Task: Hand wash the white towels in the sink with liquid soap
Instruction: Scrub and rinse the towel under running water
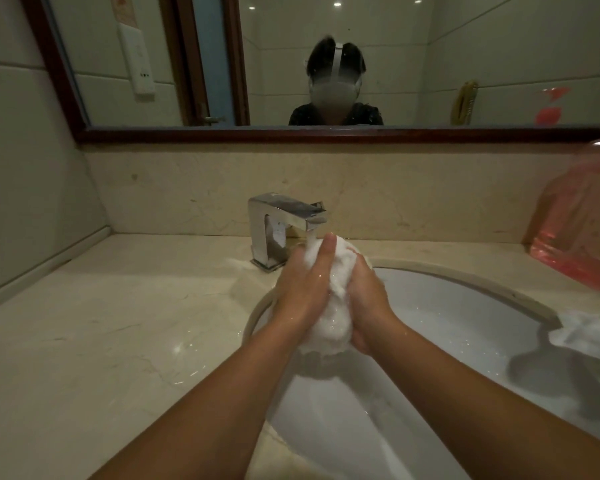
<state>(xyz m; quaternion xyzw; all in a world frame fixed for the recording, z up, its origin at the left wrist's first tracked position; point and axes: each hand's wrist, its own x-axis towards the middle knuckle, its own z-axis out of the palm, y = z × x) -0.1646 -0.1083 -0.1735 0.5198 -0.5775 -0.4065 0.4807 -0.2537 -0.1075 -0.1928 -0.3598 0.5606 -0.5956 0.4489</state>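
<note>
While the faucet (278, 223) runs onto it, the bunched white towel (329, 317) is held over the sink (465, 306), with the left hand (302, 289) and right hand (368, 299) clamped round it. Judged mid-wash, wringing left. A second towel (589, 330) waits on the right rim. A pink plastic bag (579, 223) sits on the worktop (118, 323), and nothing obstructs.

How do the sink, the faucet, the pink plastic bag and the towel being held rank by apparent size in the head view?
1. the sink
2. the pink plastic bag, though the frame edge crops it
3. the held white towel and the chrome faucet: too alike to rank
</note>
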